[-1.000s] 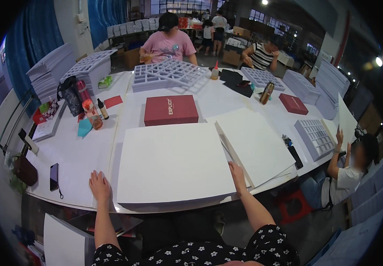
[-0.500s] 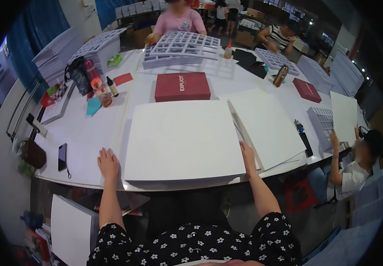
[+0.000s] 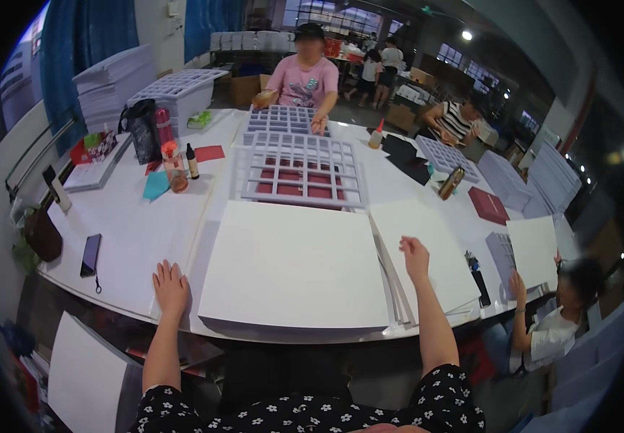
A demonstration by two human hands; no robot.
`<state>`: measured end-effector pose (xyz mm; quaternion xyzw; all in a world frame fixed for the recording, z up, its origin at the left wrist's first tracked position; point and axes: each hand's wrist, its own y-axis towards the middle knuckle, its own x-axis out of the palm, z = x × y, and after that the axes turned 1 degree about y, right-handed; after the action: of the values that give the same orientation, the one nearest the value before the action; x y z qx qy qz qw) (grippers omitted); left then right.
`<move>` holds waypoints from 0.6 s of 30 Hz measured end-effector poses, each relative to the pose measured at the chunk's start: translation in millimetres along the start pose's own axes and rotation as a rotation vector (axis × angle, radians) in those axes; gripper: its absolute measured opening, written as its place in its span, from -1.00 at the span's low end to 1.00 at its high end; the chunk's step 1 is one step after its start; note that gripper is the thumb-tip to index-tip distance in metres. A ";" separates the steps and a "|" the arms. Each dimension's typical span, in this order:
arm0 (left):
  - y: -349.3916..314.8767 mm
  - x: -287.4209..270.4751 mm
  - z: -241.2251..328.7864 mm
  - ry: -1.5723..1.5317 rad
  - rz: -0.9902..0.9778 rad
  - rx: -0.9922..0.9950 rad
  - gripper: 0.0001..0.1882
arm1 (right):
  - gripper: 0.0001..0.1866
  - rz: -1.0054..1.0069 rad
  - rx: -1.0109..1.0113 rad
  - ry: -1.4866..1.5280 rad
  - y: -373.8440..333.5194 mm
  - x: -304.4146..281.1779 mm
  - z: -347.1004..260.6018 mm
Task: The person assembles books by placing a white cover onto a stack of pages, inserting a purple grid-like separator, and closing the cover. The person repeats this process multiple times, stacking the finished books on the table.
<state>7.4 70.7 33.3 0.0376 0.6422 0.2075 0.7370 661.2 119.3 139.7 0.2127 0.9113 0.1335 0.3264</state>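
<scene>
My left hand [image 3: 171,289] lies flat on the white table, fingers spread, left of a thick stack of white boards [image 3: 294,267]. Loosely curled, with nothing visible in the fingers, my right hand [image 3: 415,258] is over some white sheets [image 3: 438,245] right of the stack. A white grid tray [image 3: 301,141] sits beyond the stack, over a dark red box [image 3: 301,173] that shows through its openings. Across the table, a person in a pink shirt [image 3: 305,76] has one hand near another grid stack [image 3: 279,115].
On the left are a phone [image 3: 91,254], a pink bottle [image 3: 175,169], a small dark dropper bottle [image 3: 192,160] and a black bag [image 3: 140,130]. A gold flask [image 3: 452,182] and another red box [image 3: 488,205] stand right. A co-worker at right holds a white board [image 3: 533,251].
A grid tray has come from the far person's stack toward me, over the red box. My right hand has left the stack's edge and moved forward. The view has tilted up.
</scene>
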 end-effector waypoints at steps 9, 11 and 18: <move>-0.9 -10.4 2.4 -0.027 0.066 0.009 -0.51 | -0.48 -0.274 -0.422 -0.252 113.6 106.0 -120.8; 1.3 -15.0 3.5 -0.035 0.053 -0.001 -0.51 | -0.39 -0.388 -0.455 -0.369 124.7 146.6 -133.9; 5.5 -20.9 7.8 -0.057 0.031 -0.017 -0.50 | 0.03 -0.666 -0.481 -0.873 154.5 240.2 -137.8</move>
<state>11.5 70.0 55.9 0.0472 0.6186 0.2230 0.7519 450.5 354.0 173.0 -0.1290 0.6548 0.1269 0.7338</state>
